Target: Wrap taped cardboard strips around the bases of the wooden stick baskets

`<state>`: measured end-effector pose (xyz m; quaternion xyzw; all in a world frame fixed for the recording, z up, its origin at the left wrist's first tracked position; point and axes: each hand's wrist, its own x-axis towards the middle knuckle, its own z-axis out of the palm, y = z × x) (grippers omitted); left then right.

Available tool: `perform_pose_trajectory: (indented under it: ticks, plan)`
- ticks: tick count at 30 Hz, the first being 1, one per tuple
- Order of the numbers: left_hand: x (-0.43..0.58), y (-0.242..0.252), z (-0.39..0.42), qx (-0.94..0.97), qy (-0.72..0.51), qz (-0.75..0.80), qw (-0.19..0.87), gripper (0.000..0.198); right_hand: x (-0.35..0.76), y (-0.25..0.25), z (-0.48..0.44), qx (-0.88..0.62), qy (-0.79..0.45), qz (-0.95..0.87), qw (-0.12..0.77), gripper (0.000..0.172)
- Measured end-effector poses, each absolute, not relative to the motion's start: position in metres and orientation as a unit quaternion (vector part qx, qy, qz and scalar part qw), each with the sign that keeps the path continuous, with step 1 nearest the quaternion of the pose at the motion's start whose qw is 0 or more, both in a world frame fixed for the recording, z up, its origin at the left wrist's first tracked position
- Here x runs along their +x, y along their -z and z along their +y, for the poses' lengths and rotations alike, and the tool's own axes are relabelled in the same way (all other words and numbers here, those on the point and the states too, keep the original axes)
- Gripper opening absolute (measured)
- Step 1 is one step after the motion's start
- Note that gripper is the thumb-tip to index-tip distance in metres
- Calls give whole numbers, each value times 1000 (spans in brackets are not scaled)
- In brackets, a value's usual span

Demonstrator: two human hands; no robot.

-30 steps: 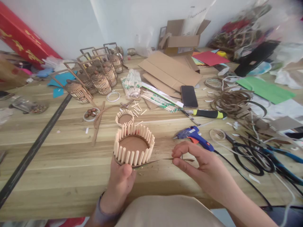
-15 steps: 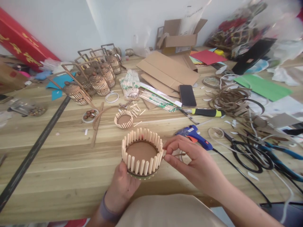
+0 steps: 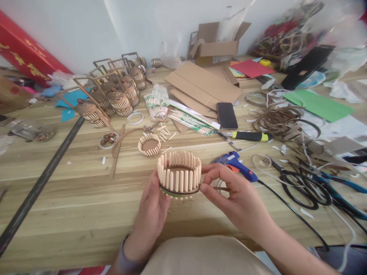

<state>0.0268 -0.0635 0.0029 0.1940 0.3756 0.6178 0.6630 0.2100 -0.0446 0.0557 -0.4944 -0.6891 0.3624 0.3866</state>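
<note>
A round basket of upright wooden sticks (image 3: 180, 181) is held above the table, its brown base showing inside the ring. My left hand (image 3: 153, 206) grips it from the left and below, the thumb up against its side. At the basket's right side, my right hand (image 3: 229, 191) pinches a thin brown strip (image 3: 220, 188) against the lower band; part of the strip trails out behind the fingers. A smaller stick ring (image 3: 149, 144) sits on the table beyond, with loose short sticks (image 3: 164, 132) beside it.
A blue glue gun (image 3: 236, 164) lies just past my right hand, with scissors (image 3: 298, 187) and pliers (image 3: 341, 191) farther right. Finished lantern-like baskets (image 3: 119, 101) stand at the back left. A phone (image 3: 227, 115) and a yellow-black cutter (image 3: 251, 136) lie behind.
The basket has tilted more upright and shifted slightly right and up, showing more of its outer side. My left hand rose with it; my right fingers stay at its right edge.
</note>
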Motion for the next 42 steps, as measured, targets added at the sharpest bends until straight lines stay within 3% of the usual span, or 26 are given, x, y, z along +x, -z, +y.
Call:
perform_pose_trajectory:
  ticks: [2, 7, 12, 16, 18, 26, 42]
  plan:
    - [28, -6, -66, 229, -630, 376, 640, 46, 208, -56, -46, -510, -343, -687, 388, 13]
    - [34, -8, -71, 347, -614, 359, 611, 88, 199, -54, -50, -491, -297, -714, 400, 12]
    - [36, -5, -69, 319, -649, 365, 586, 77, 196, -51, -55, -454, -312, -725, 415, 4]
    - [27, -7, -64, 242, -712, 343, 563, 63, 208, -50, -58, -450, -400, -679, 421, 29]
    - [22, -9, -61, 212, -730, 332, 559, 60, 214, -51, -60, -471, -406, -649, 438, 33]
    - [24, -12, -59, 191, -716, 276, 613, 67, 213, -58, -63, -474, -336, -677, 452, 7]
    - [23, -3, -73, 170, -691, 330, 621, 84, 200, -70, -54, -475, -365, -675, 431, 12]
